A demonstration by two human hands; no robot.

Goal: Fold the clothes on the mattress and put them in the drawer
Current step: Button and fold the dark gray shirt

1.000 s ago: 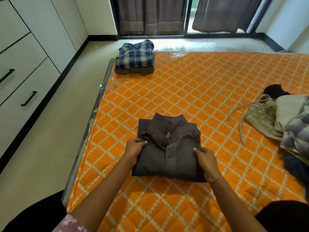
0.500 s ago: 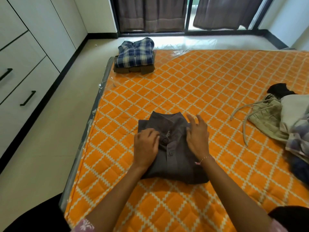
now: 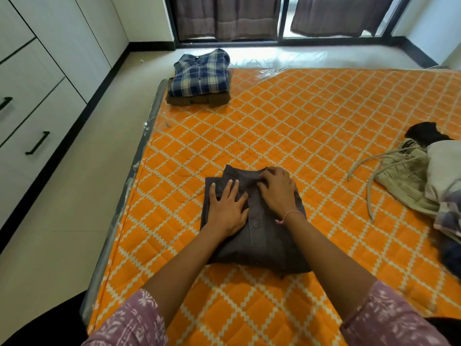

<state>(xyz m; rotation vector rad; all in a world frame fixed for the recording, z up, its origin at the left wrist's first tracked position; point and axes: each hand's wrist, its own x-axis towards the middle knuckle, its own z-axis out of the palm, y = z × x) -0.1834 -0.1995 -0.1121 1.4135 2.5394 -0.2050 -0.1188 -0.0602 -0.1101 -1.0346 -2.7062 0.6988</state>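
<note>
Both hands have slid up from the shirt's lower sides onto its chest and collar since a second ago. Going left to right: white drawer fronts [image 3: 37,136] with black handles line the left wall, all closed, across a strip of pale floor from the mattress [image 3: 311,126]. At the mattress's far left corner a folded plaid shirt [image 3: 200,71] sits on a folded brown garment [image 3: 197,100], probably stacked near the drawers for the trip over. Nearer, the folded dark grey shirt [image 3: 264,236] lies on the orange quilted surface. My left hand [image 3: 225,208] rests flat on it, fingers spread, likely pinning the fold. My right hand [image 3: 277,189] has its fingers curled at the collar, seemingly tidying it. Unfolded clothes [image 3: 411,176] wait at the right edge. Dark curtains hang over the window beyond.
</note>
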